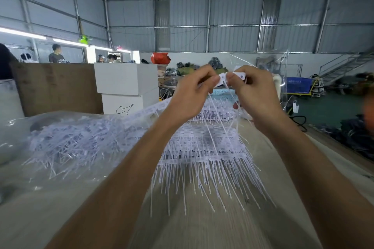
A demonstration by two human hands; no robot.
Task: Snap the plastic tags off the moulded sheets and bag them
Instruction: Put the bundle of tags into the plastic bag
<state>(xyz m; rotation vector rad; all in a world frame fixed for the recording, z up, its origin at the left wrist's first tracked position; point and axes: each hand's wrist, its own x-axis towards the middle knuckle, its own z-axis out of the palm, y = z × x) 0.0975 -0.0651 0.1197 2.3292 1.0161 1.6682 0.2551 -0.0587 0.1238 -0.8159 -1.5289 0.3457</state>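
Both hands are raised above the table. My left hand (pixel 194 91) pinches a small white plastic tag (pixel 220 80) by its flat head. My right hand (pixel 257 95) pinches the neighbouring white tag (pixel 239 76), and thin white tails hang down from between the fingers. A clear plastic bag (pixel 283 70) rises behind my right hand. Below, a stack of moulded tag sheets (pixel 204 147) lies on the table with long tails pointing toward me. To the left, a heap of loose tags (pixel 81 139) fills a clear bag lying on its side.
The wooden table (pixel 202 224) runs toward me. Cardboard (pixel 56 87) and white boxes (pixel 125 81) stand at the back left. A blue crate (pixel 297 85) and a staircase (pixel 344 66) are at the right. People work at a bench at far left.
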